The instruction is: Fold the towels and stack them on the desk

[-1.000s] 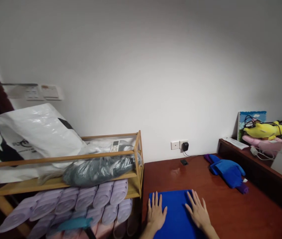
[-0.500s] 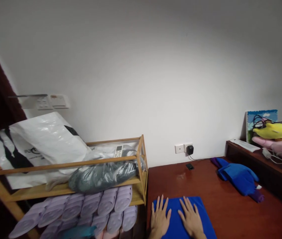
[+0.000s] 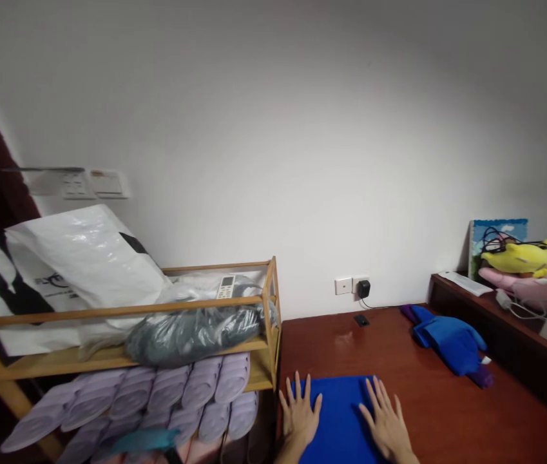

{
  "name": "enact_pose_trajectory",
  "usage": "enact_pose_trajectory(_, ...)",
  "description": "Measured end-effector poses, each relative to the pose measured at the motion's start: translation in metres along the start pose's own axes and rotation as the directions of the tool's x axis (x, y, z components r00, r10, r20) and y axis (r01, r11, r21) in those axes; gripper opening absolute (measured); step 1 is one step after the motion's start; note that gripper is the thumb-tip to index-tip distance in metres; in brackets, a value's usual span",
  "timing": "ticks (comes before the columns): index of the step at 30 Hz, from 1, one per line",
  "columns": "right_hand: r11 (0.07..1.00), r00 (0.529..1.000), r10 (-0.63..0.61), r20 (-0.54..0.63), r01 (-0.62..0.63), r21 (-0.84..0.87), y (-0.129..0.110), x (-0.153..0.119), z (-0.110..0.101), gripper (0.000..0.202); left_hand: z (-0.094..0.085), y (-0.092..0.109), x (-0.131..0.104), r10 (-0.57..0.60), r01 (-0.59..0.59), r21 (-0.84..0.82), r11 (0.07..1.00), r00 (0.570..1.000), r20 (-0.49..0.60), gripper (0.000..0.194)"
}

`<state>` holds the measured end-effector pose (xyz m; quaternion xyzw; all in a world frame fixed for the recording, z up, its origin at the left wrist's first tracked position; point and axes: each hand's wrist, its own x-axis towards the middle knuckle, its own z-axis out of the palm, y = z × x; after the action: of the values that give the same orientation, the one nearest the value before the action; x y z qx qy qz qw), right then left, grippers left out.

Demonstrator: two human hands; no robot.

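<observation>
A blue cloth (image 3: pixel 339 419) lies flat on the reddish-brown tabletop (image 3: pixel 447 419), its lower part cut off by the frame. My left hand (image 3: pixel 299 415) has its fingers spread at the cloth's left edge, partly over the wood. On the opposite side, my right hand (image 3: pixel 387 419) reaches across the cloth's right edge, fingers also apart. Neither hand grips anything. Further back on the right lies a crumpled blue and purple cloth item (image 3: pixel 451 341), touched by no hand.
Left of the table stands a wooden rack (image 3: pixel 268 322) with a white bag (image 3: pixel 94 258), a remote (image 3: pixel 226 287) and purple slippers (image 3: pixel 200 383). A black plug (image 3: pixel 363 289) is in the wall socket. A yellow plush (image 3: pixel 519 258) sits on the raised right shelf.
My hands have moved apart, from lying on the cloth to its left and right edges. The view has shifted slightly.
</observation>
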<state>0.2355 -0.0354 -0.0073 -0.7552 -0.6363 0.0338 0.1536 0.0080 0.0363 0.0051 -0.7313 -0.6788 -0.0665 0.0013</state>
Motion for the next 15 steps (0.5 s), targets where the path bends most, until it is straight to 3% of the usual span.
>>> enact_pose_trajectory(2,0.998,0.999,-0.047,-0.016,0.047,0.039,-0.004,-0.02,0.005,0.066,-0.009,0.002,-0.003,0.009,-0.009,-0.018,1.0,1.0,0.009,0.059)
enact_pose_trajectory(4,0.997,0.998,-0.056,-0.036,0.058,0.046,-0.003,-0.038,0.018,0.065,-0.014,-0.001,-0.014,0.091,-0.094,-0.057,0.994,0.995,-0.046,0.057)
enact_pose_trajectory(6,0.999,0.998,-0.036,-0.049,0.037,0.038,0.004,-0.049,0.033,0.063,-0.011,-0.009,-0.031,0.225,-0.234,-0.109,0.966,0.97,-0.091,0.055)
enact_pose_trajectory(9,0.999,0.999,-0.031,-0.024,0.032,0.031,0.016,-0.055,0.047,0.062,0.001,-0.023,-0.06,0.371,-0.365,-0.19,0.911,0.929,-0.004,0.053)
enact_pose_trajectory(12,0.996,0.996,-0.086,-0.017,0.087,0.035,0.019,-0.056,0.037,0.064,0.004,-0.029,-0.078,0.366,-0.352,-0.203,0.914,0.93,0.035,0.053)
enact_pose_trajectory(15,0.992,0.993,-0.12,-0.023,0.121,0.048,0.01,-0.063,0.011,0.064,-0.011,-0.024,-0.087,0.341,-0.344,-0.168,0.924,0.939,-0.049,0.052)
